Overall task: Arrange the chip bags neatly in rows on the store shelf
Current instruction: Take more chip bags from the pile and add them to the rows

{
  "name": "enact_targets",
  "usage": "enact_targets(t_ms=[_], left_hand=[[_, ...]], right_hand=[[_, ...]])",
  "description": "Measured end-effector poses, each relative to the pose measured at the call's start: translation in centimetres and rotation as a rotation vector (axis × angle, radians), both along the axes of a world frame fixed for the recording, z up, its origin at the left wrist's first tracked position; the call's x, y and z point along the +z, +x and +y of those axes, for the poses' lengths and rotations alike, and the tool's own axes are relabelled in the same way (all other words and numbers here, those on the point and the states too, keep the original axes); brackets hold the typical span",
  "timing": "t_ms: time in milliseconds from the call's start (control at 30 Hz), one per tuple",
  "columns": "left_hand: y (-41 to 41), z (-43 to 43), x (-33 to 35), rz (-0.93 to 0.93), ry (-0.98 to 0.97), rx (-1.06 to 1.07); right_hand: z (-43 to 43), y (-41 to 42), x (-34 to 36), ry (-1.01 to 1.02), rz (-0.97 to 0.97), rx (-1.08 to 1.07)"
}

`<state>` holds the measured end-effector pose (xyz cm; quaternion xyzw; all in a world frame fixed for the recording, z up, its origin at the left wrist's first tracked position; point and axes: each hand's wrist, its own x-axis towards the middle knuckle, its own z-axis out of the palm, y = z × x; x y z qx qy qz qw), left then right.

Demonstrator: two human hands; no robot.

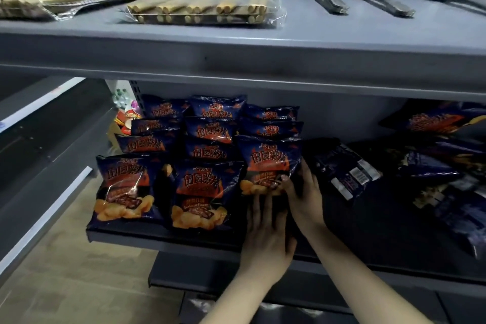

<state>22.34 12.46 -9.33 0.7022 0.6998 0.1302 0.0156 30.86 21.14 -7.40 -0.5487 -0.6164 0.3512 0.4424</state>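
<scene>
Mid-frame, the right hand (305, 197) pinches the third row's front bag (271, 163) by its lower corner while the left hand (265, 229), fingers straight, props its base, likely squaring it upright on the shelf (163, 241).

Dark-blue chip bags (207, 166) upright in rows, lower shelf (163, 241).

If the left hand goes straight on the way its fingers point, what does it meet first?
The left hand would first meet the front chip bag of the right-hand row. Its fingertips seem to be at the bag's lower edge, though depth is unclear.
</scene>
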Motion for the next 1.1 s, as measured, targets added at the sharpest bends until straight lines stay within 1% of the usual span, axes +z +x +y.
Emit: enact_targets(t_ms=[167,333,400,667,767,867,1000,1100], left_hand=[[-0.1,0.2,0.0,0.045,-0.015,-0.009],[-0.2,0.1,-0.5,0.038,0.001,-0.041],[-0.2,0.2,-0.7,0.038,0.019,-0.049],[-0.2,0.4,-1.4,-0.005,0.128,-0.065],[-0.3,0.5,-1.5,-0.028,0.142,-0.092],[-0.4,0.5,-1.6,-0.048,0.127,-0.123],[-0.5,0.2,-1.2,-0.156,0.101,-0.159],[-0.6,0.2,-1.0,-0.18,0.102,-0.16]], right_hand=[[-0.1,-0.5,-0.1,0.042,-0.074,-0.043],[-0.1,-0.3,-0.6,0.065,0.044,-0.145],[-0.1,-0.3,-0.6,0.067,0.051,-0.194],[0.0,-0.8,-0.7,0.154,-0.153,-0.212],[0.1,-0.8,-0.8,0.19,-0.191,-0.226],[0.0,-0.8,-0.7,0.19,-0.175,-0.247],[0.1,-0.7,-0.7,0.152,-0.123,-0.274],[-0.1,-0.7,-0.5,0.157,-0.093,-0.288]])
